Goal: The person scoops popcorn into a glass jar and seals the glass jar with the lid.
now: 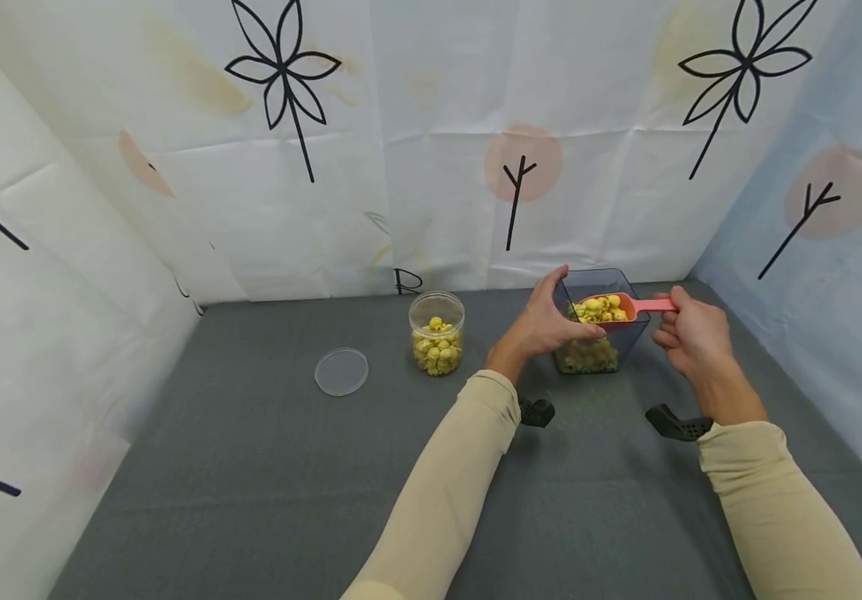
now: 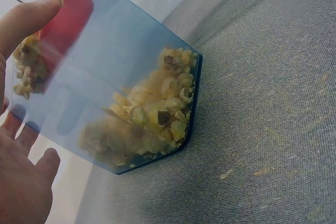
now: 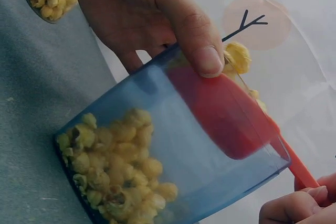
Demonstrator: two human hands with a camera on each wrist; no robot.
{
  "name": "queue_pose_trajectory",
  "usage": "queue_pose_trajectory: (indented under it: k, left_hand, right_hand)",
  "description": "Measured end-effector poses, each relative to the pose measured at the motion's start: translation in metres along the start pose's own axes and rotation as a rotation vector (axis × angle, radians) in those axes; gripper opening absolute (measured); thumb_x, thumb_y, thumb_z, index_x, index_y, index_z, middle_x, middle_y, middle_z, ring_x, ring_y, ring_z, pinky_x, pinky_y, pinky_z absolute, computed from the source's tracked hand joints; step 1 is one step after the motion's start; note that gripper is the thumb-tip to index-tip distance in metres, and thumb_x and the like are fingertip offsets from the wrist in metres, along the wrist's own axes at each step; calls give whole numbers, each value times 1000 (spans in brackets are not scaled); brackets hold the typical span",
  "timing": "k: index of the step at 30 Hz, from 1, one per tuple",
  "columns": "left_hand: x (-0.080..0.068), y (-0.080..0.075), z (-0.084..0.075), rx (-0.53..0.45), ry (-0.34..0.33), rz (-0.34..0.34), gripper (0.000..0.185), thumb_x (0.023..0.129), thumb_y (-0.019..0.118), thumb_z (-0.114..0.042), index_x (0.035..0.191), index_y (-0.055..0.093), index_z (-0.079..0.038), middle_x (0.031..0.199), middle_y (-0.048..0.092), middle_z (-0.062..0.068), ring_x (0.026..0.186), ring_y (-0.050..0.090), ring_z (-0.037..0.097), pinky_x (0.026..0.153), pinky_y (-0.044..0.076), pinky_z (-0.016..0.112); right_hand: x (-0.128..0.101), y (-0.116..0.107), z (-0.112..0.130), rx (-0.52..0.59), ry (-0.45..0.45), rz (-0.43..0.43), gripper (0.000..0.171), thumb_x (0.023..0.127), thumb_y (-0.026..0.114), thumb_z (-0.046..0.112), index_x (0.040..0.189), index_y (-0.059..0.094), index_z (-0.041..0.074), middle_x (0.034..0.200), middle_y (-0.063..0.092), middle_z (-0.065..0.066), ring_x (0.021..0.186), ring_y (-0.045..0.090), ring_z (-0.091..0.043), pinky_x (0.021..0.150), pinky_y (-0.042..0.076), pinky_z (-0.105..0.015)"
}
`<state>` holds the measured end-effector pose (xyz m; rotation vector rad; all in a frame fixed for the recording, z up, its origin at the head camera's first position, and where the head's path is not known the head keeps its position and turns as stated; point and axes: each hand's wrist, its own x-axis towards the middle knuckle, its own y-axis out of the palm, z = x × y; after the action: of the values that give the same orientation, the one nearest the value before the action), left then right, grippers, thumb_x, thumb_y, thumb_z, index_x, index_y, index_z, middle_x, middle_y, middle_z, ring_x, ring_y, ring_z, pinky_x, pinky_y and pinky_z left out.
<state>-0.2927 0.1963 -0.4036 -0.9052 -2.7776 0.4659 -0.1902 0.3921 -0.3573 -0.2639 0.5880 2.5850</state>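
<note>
A clear bluish square container stands on the grey cloth with yellow popcorn in its lower part. Its left side is gripped by my left hand, the thumb across the front near the rim and the fingers round the far side. Pinched by the handle in my right hand is a red-orange scoop. The scoop's bowl lies inside the container's mouth, heaped with popcorn. Through the wall, the left wrist view shows the bowl well above the popcorn at the bottom.
Left of the container stands a clear round jar, uncovered, partly filled with popcorn. A round translucent lid lies flat on the grey cloth farther left. Patterned white hangings border the back and sides. Small crumbs dot the cloth near the container.
</note>
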Motion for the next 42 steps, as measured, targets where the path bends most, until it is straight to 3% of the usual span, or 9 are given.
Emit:
queue_pose_trajectory:
  k: [12, 25, 34, 42]
  left_hand:
    - [0, 1, 0, 7, 4, 2, 110, 78, 90, -34, 162, 20, -37, 168, 24, -5, 154, 32, 23, 119, 39, 50]
    - [1, 0, 1, 8, -4, 10, 110, 79, 90, -34, 162, 19, -37, 169, 23, -5, 155, 30, 23, 120, 38, 51]
    - [1, 1, 0, -7, -9, 14, 109, 79, 89, -35, 162, 19, -39, 169, 22, -6, 156, 29, 25, 119, 39, 52]
    - [1, 0, 0, -4, -8, 19, 108, 79, 89, -34, 162, 19, -39, 169, 22, -5, 156, 29, 29, 118, 39, 52]
  right_hand:
    - [-3, -3, -3, 218, -14, -36, 26, 108, 49, 32, 100, 60, 10, 63, 41, 2, 51, 23, -14, 45, 19, -25]
    - [-5, -2, -4, 272, -24, -76, 25, 108, 49, 32, 102, 59, 10, 64, 41, 0, 52, 23, -15, 44, 21, -25]
    - [-9, 0, -5, 360, -111, -45, 30, 110, 44, 29, 99, 59, 6, 61, 38, 1, 49, 19, -16, 45, 16, -27]
    - [-10, 0, -4, 414, -145, -68, 30, 110, 45, 29, 96, 58, 5, 59, 37, 0, 47, 18, -16, 43, 16, -26]
